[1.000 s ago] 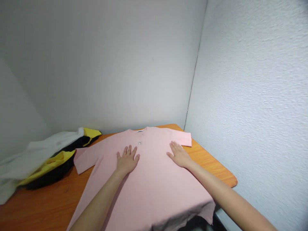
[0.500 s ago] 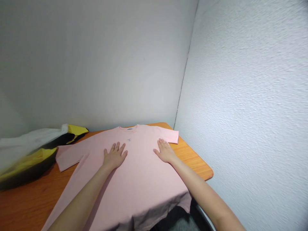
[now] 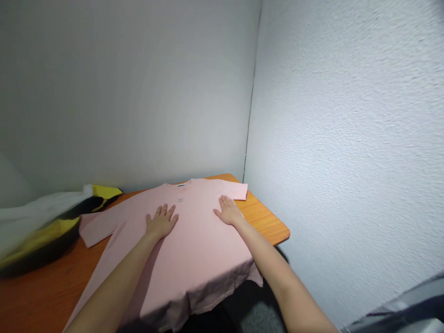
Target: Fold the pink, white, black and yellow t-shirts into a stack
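A pink T-shirt (image 3: pixel 197 240) lies spread out face up, its collar toward the back wall and its lower hem draped over the near table edge. A small silvery emblem (image 3: pixel 180 200) sits on the chest below the neckline. My left hand (image 3: pixel 161 223) rests flat on the chest, left of the emblem, fingers spread. Near the sleeve at the right, my right hand (image 3: pixel 229 212) lies flat on the shirt with its fingers stretched out. Neither hand grips the cloth.
The wooden table (image 3: pixel 263 219) stands in a corner between a back wall (image 3: pixel 138 92) and a textured right wall (image 3: pixel 340 138). White, yellow and black clothes (image 3: pixel 52 231) are heaped at the left. Something dark and grey (image 3: pixel 405 305) shows at the lower right.
The view has turned slightly right, so everything sits farther left in the picture. Both hands stay flat in about the same places on the shirt. A dark grey item appears at lower right.
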{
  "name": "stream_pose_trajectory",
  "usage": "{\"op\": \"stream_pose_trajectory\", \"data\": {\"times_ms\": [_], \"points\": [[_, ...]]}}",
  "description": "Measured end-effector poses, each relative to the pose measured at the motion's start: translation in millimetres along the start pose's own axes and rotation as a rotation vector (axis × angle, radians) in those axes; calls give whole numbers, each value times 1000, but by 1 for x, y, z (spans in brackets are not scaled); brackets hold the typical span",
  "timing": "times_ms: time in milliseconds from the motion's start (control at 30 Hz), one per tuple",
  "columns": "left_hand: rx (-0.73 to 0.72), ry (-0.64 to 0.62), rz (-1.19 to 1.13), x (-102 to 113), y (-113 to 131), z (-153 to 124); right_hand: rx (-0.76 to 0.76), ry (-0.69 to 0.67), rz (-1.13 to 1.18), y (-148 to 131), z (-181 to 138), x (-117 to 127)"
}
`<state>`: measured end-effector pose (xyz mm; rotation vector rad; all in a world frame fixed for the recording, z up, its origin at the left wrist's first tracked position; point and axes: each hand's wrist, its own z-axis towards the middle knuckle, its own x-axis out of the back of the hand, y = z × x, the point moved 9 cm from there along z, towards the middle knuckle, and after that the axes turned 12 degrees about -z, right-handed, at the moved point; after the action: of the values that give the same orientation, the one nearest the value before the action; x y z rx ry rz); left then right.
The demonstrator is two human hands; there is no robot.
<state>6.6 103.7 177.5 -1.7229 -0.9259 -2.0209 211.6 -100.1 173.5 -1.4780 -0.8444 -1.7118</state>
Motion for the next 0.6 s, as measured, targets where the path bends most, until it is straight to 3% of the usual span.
{"op": "stream_pose_trajectory", "data": {"times_ms": [400, 600], "points": [[-2, 23, -26, 9, 4, -6, 0, -19, -27, -6, -3, 14], [-11, 34, -21, 8, 1, -3, -7, -38, -12, -9, -4, 7]]}}
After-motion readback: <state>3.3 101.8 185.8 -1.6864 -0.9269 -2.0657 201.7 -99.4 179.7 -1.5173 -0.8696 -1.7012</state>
